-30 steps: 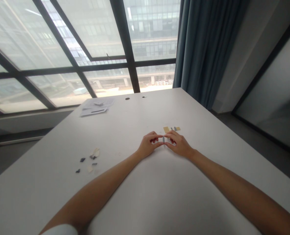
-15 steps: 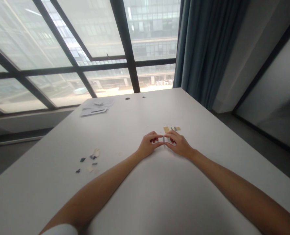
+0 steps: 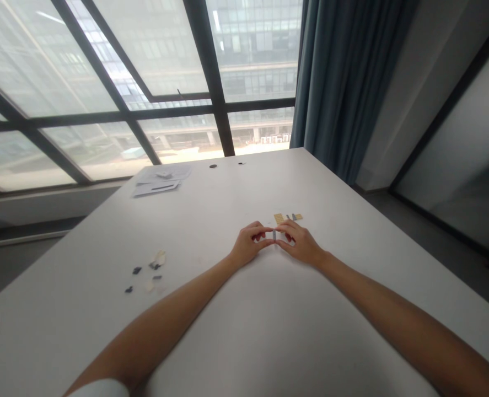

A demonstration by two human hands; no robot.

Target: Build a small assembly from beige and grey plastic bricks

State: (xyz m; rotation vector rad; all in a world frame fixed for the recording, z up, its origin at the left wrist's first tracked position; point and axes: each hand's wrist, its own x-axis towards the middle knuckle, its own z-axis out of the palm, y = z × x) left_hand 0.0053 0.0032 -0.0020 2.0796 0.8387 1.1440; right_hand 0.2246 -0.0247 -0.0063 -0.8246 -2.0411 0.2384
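- Windows (image 3: 157, 44) with dark frames stand behind the white table (image 3: 289, 314); a blue curtain (image 3: 343, 71) hangs beside them.
- Left hand (image 3: 249, 246): thumb and forefinger narrowed to a pinch on one side of a small grey piece (image 3: 274, 235).
- Right hand (image 3: 300, 242): pinching the same piece from the other side.
- That piece is upright between the two hands' fingertips, near the table's middle.
- Yellow pieces (image 3: 278, 219) lie just beyond the right hand.
- Dark bits (image 3: 137, 270) and pale scraps (image 3: 160, 257) are scattered left of the left forearm.
- Papers (image 3: 155, 189) lie at the far left corner.
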